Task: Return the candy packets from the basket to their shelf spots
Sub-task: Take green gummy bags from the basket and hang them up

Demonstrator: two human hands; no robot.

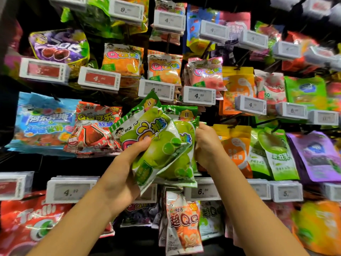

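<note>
A green apple candy packet (147,130) is tilted to the left in front of the shelf, and my left hand (127,167) grips its lower left part with the thumb on its face. Behind it hangs a second green apple packet (184,130), upright on its peg. My right hand (206,145) holds that second packet's right edge. The basket is out of view.
Rows of candy packets hang on pegs all around: a red cola packet (94,130) and a blue packet (44,122) to the left, orange packets (236,146) and green packets (276,154) to the right. White price tags (199,95) jut out from each peg.
</note>
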